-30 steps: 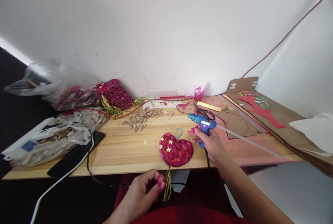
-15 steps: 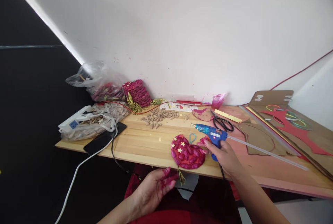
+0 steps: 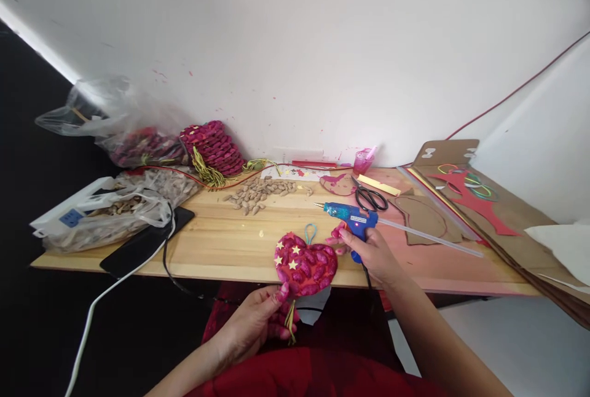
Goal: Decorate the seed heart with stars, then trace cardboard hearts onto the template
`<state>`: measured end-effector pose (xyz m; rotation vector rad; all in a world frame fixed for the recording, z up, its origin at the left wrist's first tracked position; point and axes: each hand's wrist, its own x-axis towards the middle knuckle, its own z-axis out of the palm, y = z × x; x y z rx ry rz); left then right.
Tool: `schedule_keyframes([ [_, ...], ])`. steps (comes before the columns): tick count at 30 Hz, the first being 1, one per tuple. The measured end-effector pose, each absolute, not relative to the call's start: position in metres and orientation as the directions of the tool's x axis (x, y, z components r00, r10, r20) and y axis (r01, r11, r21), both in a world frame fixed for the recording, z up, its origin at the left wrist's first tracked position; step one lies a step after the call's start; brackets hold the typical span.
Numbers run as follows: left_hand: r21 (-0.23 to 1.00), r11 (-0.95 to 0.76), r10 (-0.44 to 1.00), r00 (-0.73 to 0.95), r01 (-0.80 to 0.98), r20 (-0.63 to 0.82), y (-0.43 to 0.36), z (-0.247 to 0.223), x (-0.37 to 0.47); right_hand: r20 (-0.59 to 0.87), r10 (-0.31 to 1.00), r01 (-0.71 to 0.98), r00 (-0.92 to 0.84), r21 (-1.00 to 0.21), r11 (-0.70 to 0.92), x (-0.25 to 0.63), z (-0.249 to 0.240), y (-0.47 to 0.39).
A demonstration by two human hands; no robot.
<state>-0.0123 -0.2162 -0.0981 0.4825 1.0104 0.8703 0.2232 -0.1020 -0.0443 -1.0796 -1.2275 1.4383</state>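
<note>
A heart-shaped ornament (image 3: 310, 269), covered in pink-painted shells with several yellow stars at its upper left, is at the table's front edge. It has a blue loop (image 3: 311, 234) on top and a yellow-green tassel (image 3: 289, 323) below. My left hand (image 3: 258, 317) pinches its lower left edge, thumb on top and the other fingers underneath. In my right hand (image 3: 378, 255) is a blue glue gun (image 3: 353, 217), its nozzle pointing left and a long clear glue stick (image 3: 431, 236) sticking out behind. My right fingertips are close beside the heart's right edge.
Loose unpainted shells (image 3: 251, 194) lie mid-table. Behind them stands a stack of pink hearts (image 3: 214, 148) beside plastic bags (image 3: 142, 145). Black scissors (image 3: 371, 197), a pink cup (image 3: 363, 160) and cardboard (image 3: 424, 219) are rightward. A phone (image 3: 147, 240) and white power strip (image 3: 74, 206) lie left.
My left hand has come up from below the tassel and taken hold of the heart's lower left edge. My right hand still holds the glue gun. The whole view has shifted.
</note>
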Motion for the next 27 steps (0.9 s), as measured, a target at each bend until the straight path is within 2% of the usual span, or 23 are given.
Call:
schedule_keyframes([
  [8,0.835,0.528,0.822,0.339,-0.157,-0.457,-0.210,-0.099,-0.018,-0.072,0.993,-0.167,-0.096,-0.982,-0.087,0.225,-0.042,-0.101],
  [14,0.849,0.514,0.807,0.406,-0.124,-0.429,-0.209,-0.102,-0.024,-0.081,0.991,-0.167,-0.108,-0.981,-0.098,0.226,-0.043,-0.099],
  [19,0.838,0.517,0.820,0.382,-0.173,-0.427,-0.209,-0.093,-0.026,-0.120,0.991,-0.179,-0.064,-0.975,-0.129,0.224,-0.041,-0.100],
  [23,0.885,0.437,0.873,0.310,-0.157,-0.376,-0.202,-0.061,-0.044,-0.158,0.988,-0.192,0.002,-0.969,-0.154,0.224,-0.039,-0.099],
  [27,0.963,0.240,0.971,0.047,-0.123,-0.236,-0.177,-0.024,-0.077,-0.134,0.991,-0.188,0.000,-0.973,-0.132,0.228,-0.040,-0.097],
])
